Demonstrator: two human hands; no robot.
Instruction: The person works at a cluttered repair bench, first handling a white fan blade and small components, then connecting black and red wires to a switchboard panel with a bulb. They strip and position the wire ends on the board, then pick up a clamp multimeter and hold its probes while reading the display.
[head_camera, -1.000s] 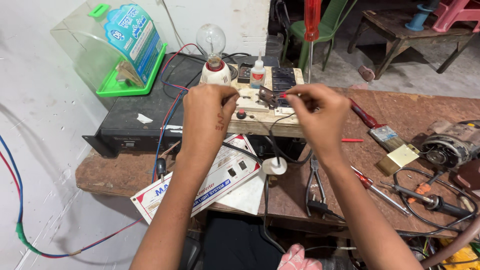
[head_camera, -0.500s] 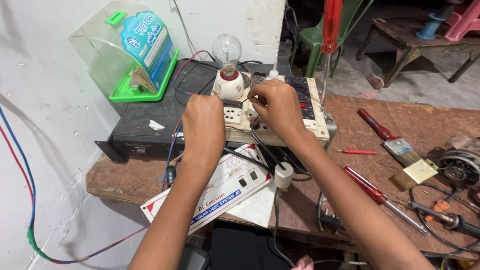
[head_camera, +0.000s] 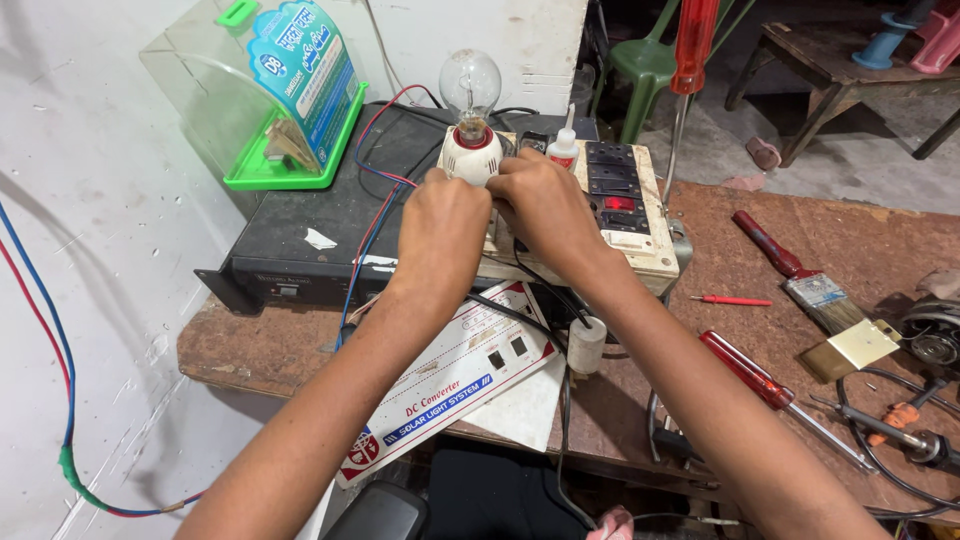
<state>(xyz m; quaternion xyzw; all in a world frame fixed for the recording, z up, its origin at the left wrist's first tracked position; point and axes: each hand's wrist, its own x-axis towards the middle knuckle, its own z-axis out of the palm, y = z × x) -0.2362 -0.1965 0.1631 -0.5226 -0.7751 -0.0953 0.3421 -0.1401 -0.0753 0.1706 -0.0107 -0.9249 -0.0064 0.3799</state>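
Observation:
My left hand (head_camera: 441, 232) and my right hand (head_camera: 548, 208) are pressed together, fingers curled, on the near left part of a cream switch board (head_camera: 648, 235) with black sockets and a red switch. What the fingers pinch is hidden. Just beyond them a clear light bulb (head_camera: 470, 84) stands in a white and red holder (head_camera: 471, 155), unlit. Red and blue wires (head_camera: 372, 215) run up to the holder past my left hand. A small white bottle (head_camera: 564, 150) stands behind my right hand.
The board sits on a black box (head_camera: 300, 240) on a brown bench (head_camera: 860, 260). A white converter unit (head_camera: 450, 385) lies under my forearms. A clear and green case (head_camera: 262, 95) stands at back left. Red screwdrivers (head_camera: 770, 380), a paintbrush (head_camera: 800, 275) and a motor (head_camera: 935, 335) lie right.
Both hands have moved forward and left, from above the board's near edge to close against the bulb holder. The view has shifted closer and to the left.

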